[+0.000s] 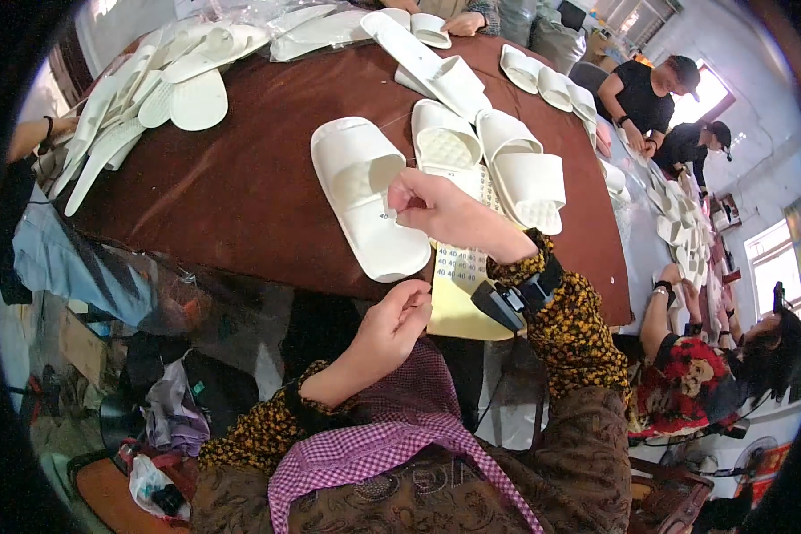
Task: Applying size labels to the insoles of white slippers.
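Nearest the camera is a purple-and-white checked cloth [365, 449], worn over a brown patterned garment [570, 454]; beyond it the person's 2 hands are raised at the table's near edge; the right hand [454, 209] is over the footbed of 1 white slipper [387, 245], thumb and forefinger pressed together beside a small dark mark [384, 215]; whether anything thin is pinched there I cannot tell; the left hand [387, 329] is just off the heel, fingers curled in and thumb against them, with nothing to be made out between; the slipper lies sole down on the brown tabletop [249, 178], heel toward the person, strap away; a dark device [534, 292] is strapped at the right wrist, and below that forearm a yellow sheet [463, 311] with rows of small labels reaches past the table edge; just right of the slipper are more white slippers [445, 138], some overlapping; to the far left is a heap of white soles [200, 98], with clear plastic [316, 36] near it; at the top another person's hand [465, 24] is beside a slipper; on the right, co-workers [654, 98] are at a second table strewn with white footwear [681, 222]
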`<action>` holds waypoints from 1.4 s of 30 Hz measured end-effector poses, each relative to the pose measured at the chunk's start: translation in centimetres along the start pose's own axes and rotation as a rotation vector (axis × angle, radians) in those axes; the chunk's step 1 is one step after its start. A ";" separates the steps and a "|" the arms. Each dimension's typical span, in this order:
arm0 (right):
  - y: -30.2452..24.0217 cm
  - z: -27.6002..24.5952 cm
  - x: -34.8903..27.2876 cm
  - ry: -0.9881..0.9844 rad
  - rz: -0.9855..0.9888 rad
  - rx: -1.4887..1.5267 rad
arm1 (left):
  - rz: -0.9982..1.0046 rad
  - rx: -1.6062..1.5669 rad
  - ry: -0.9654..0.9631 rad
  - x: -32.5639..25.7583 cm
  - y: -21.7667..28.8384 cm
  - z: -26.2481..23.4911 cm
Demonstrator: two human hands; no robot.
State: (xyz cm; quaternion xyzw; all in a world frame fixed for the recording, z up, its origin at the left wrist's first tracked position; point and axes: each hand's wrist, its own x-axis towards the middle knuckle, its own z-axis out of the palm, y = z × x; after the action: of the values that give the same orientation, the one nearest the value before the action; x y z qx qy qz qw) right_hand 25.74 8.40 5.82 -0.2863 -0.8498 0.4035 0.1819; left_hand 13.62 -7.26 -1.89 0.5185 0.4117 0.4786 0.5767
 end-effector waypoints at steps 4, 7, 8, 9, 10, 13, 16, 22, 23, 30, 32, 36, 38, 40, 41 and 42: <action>1.2 0.2 2.2 -0.035 -0.020 -0.025 | 0.084 0.320 0.108 -0.5 0.9 -1.4; 1.5 0.3 3.1 -0.039 -0.061 -0.006 | 0.594 0.627 0.332 0.7 1.4 -2.9; 1.5 0.4 3.2 -0.037 -0.065 -0.030 | 0.657 0.692 0.382 1.4 1.5 -3.5; 1.5 0.4 3.3 -0.033 -0.070 -0.056 | 0.637 0.783 0.386 1.9 1.5 -4.2; 1.5 0.3 3.3 -0.034 -0.069 -0.055 | 0.656 0.827 0.398 2.7 1.5 -4.8; 1.5 0.2 3.3 -0.045 -0.006 -0.055 | 0.628 0.951 0.448 4.2 1.3 -5.5; 1.6 0.0 3.3 -0.031 -0.023 -0.072 | 0.572 1.073 0.476 4.8 1.0 -5.4; 1.8 0.2 3.4 -0.040 -0.069 -0.141 | 0.547 1.082 0.454 5.0 0.5 -5.5; 1.7 0.2 3.4 -0.050 -0.086 -0.173 | 0.542 1.077 0.449 5.0 0.4 -5.5; 1.1 0.4 3.5 -0.082 -0.096 -0.272 | 0.549 1.035 0.442 5.0 0.3 -5.4; 1.2 0.5 3.6 -0.089 -0.088 -0.263 | 0.534 1.034 0.429 4.9 0.6 -5.3; 1.7 0.8 3.8 -0.084 -0.123 -0.236 | 0.523 1.062 0.425 5.0 1.1 -5.3; 1.9 0.9 3.7 -0.067 -0.135 -0.228 | 0.501 1.097 0.409 5.0 1.2 -5.2; 2.3 1.0 3.6 -0.052 -0.120 -0.230 | 0.494 1.112 0.401 5.0 1.3 -5.3; 2.4 1.0 3.5 -0.047 -0.123 -0.247 | 0.486 1.126 0.394 5.1 1.4 -5.3; 2.6 1.0 3.5 -0.037 -0.147 -0.257 | 0.485 1.127 0.391 5.1 1.5 -5.4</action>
State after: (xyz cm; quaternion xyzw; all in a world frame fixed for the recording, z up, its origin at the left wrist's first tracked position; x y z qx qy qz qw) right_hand 23.35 11.36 3.41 -0.2366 -0.9163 0.2822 0.1574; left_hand 9.22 -1.17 -1.00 0.7234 0.5686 0.3916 0.0057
